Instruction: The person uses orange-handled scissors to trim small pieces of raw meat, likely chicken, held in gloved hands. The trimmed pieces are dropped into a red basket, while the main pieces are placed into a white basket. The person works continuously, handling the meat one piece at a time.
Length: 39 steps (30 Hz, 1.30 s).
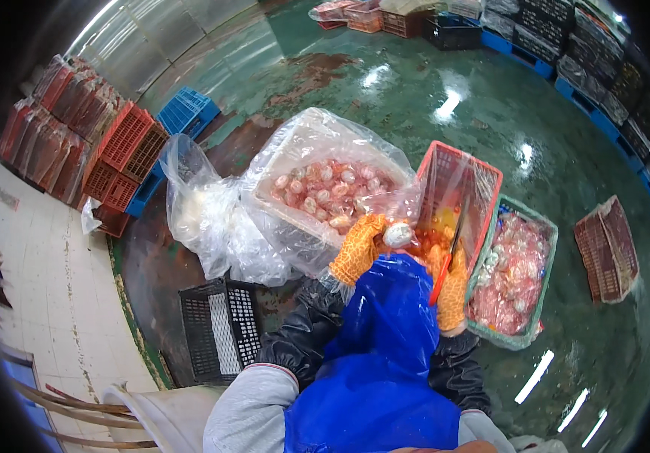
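Observation:
My left hand (359, 248), in an orange patterned glove, grips a round, whitish plastic-wrapped bundle (398, 235). Beneath and beyond it, a white box (302, 130) lined with clear plastic holds many similar pink and white bundles (325, 185). My right hand (453, 294), gloved alike, is closed on a long, thin, dark tool (457, 230) with what looks like a red handle; its exact kind is unclear. That hand is at the near part of a plastic-lined red crate (500, 181), where orange-red contents (429, 240) show. My blue apron partly hides the near edges.
A green crate (550, 264) of wrapped pink bundles stands at the right, with a brownish-red crate (606, 249) beyond. Clear plastic sheeting (212, 215) and a black crate (245, 321) lie left. Stacked crates (125, 140) line the left wall; blue pallets (577, 98) bear stacks far right.

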Each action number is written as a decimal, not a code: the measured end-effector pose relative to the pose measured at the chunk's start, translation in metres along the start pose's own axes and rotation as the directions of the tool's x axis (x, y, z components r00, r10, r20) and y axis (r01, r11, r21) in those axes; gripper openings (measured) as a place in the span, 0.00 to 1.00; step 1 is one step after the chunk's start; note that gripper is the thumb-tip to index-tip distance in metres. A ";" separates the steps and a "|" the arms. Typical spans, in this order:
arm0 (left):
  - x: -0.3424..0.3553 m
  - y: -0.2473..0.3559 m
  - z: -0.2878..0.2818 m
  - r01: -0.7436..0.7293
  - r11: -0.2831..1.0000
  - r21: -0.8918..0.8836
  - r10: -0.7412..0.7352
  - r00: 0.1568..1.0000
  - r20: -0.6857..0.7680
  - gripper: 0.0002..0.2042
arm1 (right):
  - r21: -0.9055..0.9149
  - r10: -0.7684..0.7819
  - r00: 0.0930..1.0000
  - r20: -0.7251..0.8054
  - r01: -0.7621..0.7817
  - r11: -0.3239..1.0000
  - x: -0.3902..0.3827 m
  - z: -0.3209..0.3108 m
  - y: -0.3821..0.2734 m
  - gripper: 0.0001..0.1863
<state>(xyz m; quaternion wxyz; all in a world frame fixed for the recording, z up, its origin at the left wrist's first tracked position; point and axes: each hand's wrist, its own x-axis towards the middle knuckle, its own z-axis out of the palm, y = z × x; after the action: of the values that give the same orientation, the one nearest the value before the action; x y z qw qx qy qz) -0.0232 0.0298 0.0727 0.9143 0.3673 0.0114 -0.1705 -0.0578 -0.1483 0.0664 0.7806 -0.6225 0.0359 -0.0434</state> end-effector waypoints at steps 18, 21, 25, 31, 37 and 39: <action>-0.043 -0.040 0.048 0.110 0.894 0.434 0.034 0.950 -0.310 0.16 | 0.328 0.153 0.988 0.006 -0.147 0.933 -0.026 0.038 -0.035 0.21; -0.036 -0.030 0.039 0.080 0.907 0.413 0.096 0.917 -0.388 0.18 | 0.199 0.248 0.965 0.083 -0.260 0.945 -0.024 0.018 -0.019 0.22; -0.022 -0.009 0.034 0.033 0.914 0.404 0.232 0.775 -0.588 0.21 | -0.293 0.076 0.975 0.210 -0.011 0.956 -0.041 0.007 -0.031 0.29; -0.004 -0.036 0.018 -0.147 0.771 0.620 0.505 0.733 -0.454 0.16 | -0.446 0.187 0.930 0.318 -0.028 0.894 -0.043 0.014 -0.017 0.31; 0.001 -0.039 0.021 -0.191 0.856 0.479 0.425 0.789 -0.444 0.11 | -0.456 0.207 0.924 0.323 -0.040 0.889 -0.037 0.015 -0.018 0.26; 0.002 -0.041 0.017 -0.165 0.832 0.529 0.427 0.800 -0.421 0.13 | -0.457 0.243 0.914 0.324 -0.073 0.886 -0.035 0.012 -0.016 0.26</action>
<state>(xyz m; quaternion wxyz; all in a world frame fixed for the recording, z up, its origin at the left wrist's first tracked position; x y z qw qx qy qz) -0.0361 -0.0102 0.0573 0.7751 0.6052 0.1585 0.0880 -0.0919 -0.1357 0.0843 0.6148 -0.7727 -0.0524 0.1494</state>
